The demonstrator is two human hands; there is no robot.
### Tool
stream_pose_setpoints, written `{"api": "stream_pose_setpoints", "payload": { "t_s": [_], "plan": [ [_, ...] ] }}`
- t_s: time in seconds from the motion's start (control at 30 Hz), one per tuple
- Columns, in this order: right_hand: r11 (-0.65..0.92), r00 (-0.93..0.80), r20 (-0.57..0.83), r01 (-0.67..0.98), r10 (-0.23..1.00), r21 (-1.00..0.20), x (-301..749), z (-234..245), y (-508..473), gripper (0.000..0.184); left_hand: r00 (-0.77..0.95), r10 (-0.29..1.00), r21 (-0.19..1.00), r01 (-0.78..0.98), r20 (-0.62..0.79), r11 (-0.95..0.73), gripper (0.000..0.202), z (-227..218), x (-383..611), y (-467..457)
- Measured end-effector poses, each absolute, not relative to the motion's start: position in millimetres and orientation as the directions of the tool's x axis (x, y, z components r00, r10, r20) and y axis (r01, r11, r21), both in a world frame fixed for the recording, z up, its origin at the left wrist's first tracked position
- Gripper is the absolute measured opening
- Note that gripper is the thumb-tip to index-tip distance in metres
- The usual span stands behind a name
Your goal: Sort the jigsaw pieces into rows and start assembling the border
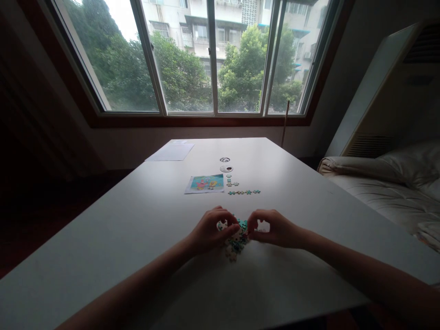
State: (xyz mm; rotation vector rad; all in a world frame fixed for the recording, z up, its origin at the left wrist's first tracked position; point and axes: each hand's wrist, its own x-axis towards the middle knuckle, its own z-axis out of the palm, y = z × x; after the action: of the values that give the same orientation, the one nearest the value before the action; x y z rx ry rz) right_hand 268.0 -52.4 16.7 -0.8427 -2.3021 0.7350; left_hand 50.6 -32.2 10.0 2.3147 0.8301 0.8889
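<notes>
Over a small heap of jigsaw puzzle pieces (236, 246), both of my hands are bent in pinches, close together. My left hand (213, 230) has thumb and forefinger closed at a pale puzzle piece (238, 235) on the heap's near-left side. From the right, my right hand (275, 228) pinches at a small reddish puzzle piece (245, 234), partly covered by the fingertips. The heap mixes teal, green and cream pieces, and my fingers hide part of it. Beyond lies a colourful cartoon reference picture (206, 184). Beside it, several puzzle pieces (248, 192) form a row, with a short column (228, 180) above.
Two round flat items (226, 169) lie farther back on the white table (137, 238). White paper sheets (172, 151) rest at the far left corner. A window (185, 68) spans the wall behind. A pale sofa (371, 178) stands along the right side.
</notes>
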Motion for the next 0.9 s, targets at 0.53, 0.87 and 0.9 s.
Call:
{"api": "stream_pose_setpoints", "payload": {
  "t_s": [0.53, 0.87, 0.9],
  "plan": [
    [0.725, -0.482, 0.569, 0.597, 0.667, -0.344, 266, 7, -45, 0.015, 0.439, 0.848, 0.816, 0.344, 0.297, -0.464, 0.024, 4, 56, -27],
    [0.766, -0.566, 0.603, 0.631, 0.562, -0.122, 266, 3, -45, 0.017, 0.465, 0.85, 0.849, 0.319, 0.247, -0.421, 0.026, 3, 58, -27],
    [0.767, -0.574, 0.602, 0.632, 0.555, -0.105, 265, 3, -46, 0.016, 0.465, 0.851, 0.851, 0.317, 0.245, -0.418, 0.025, 3, 58, -28]
  ]
}}
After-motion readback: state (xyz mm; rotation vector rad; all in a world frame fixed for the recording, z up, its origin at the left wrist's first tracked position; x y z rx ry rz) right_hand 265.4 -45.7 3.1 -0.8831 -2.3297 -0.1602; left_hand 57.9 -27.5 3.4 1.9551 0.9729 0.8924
